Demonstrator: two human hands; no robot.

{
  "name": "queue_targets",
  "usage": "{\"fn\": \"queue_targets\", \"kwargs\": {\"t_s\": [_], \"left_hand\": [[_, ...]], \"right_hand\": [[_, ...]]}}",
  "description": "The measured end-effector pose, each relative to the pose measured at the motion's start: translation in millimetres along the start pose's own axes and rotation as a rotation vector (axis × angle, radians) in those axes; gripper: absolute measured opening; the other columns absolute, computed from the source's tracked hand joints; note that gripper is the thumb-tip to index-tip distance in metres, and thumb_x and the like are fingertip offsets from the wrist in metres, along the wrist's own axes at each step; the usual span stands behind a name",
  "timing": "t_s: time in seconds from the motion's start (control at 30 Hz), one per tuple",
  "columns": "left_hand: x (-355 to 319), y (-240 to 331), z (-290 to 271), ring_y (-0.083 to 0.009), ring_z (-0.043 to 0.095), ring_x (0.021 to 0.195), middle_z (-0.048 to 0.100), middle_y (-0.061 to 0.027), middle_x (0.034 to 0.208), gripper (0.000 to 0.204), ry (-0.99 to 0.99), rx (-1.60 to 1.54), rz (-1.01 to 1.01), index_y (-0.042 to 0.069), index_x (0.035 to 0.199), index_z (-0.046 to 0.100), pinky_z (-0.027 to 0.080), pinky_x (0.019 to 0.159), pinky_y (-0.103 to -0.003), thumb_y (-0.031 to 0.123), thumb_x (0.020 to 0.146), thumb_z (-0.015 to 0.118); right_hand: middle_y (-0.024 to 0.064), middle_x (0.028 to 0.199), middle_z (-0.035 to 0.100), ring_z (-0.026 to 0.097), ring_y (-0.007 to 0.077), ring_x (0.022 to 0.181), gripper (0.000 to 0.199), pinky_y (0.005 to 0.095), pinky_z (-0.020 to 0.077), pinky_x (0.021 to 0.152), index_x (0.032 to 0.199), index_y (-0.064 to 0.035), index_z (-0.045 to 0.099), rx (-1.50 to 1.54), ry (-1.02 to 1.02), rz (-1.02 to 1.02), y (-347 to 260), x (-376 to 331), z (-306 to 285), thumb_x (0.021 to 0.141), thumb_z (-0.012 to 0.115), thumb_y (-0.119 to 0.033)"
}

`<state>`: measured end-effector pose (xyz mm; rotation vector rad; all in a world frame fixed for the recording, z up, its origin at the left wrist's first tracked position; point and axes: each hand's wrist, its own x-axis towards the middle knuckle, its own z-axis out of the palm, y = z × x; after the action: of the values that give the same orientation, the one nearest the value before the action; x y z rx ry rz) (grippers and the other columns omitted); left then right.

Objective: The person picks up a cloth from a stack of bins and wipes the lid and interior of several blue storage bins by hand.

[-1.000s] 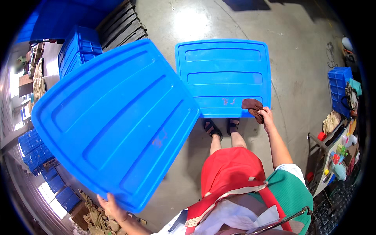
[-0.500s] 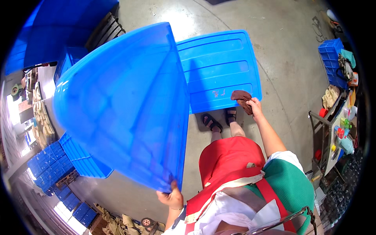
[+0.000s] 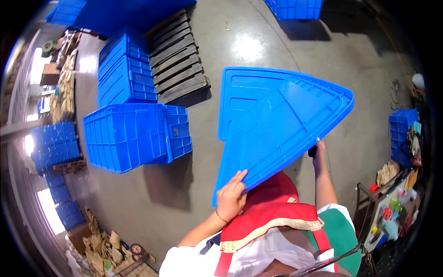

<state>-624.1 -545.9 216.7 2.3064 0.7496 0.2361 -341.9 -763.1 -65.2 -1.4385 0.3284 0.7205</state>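
Note:
A large blue plastic lid (image 3: pixel 281 134) is held tilted in front of me, ribbed side up. My left hand (image 3: pixel 230 199) grips its near lower edge, thumb on top. My right hand (image 3: pixel 319 151) reaches up to the lid's right edge, closed on a dark cloth (image 3: pixel 312 151) that is mostly hidden behind the lid. A second blue lid (image 3: pixel 242 90) lies flat on the concrete floor beneath it, partly covered. My red apron (image 3: pixel 277 217) fills the lower middle.
Stacked blue crates (image 3: pixel 134 136) stand to the left, with more behind them (image 3: pixel 124 69) beside a wooden pallet (image 3: pixel 177 64). Another blue crate (image 3: pixel 402 134) and a cluttered cart (image 3: pixel 392 210) are on the right. Cardboard scraps (image 3: pixel 104 249) lie at the lower left.
The held lid has swung from my left across to the right, over the lid on the floor. My left hand moved with it; my right hand rose to its edge.

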Motion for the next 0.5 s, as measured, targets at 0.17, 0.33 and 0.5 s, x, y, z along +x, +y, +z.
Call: {"fn": "queue_targets", "kwargs": {"t_s": [0.17,0.33,0.5], "left_hand": [[9,-14,-59,-0.0239,0.066,0.077,0.065,-0.0165,0.092,0.018,0.202,0.008,-0.296,0.002,0.078,0.053,0.05,0.062,-0.029,0.003,0.069,0.068],[-34,-47,-133,-0.0093,0.052,0.067,0.057,-0.0036,0.076,0.02,0.539,-0.149,-0.563,-0.001,0.09,0.057,0.044,0.062,-0.024,0.005,0.076,0.069],[-46,-75,-170,-0.01,0.05,0.073,0.056,-0.0038,0.082,0.019,0.608,-0.167,-0.693,-0.002,0.092,0.055,0.043,0.067,-0.024,0.008,0.08,0.065]], "right_hand": [[0.0018,0.078,0.055,0.053,0.0117,0.074,0.011,0.0258,0.044,0.068,0.081,-0.0068,0.051,0.087,0.076,0.026,-14,3,-9,0.075,0.059,-0.01],[0.0032,0.078,0.056,0.054,0.0131,0.072,0.01,0.0268,0.0442,0.066,0.081,-0.0054,0.054,-0.061,0.07,0.026,0,5,12,0.075,0.06,-0.011],[0.0018,0.074,0.057,0.053,0.0111,0.065,0.011,0.0255,0.0438,0.06,0.079,-0.0066,0.053,-0.198,0.073,0.085,35,18,51,0.074,0.063,-0.01]]}}
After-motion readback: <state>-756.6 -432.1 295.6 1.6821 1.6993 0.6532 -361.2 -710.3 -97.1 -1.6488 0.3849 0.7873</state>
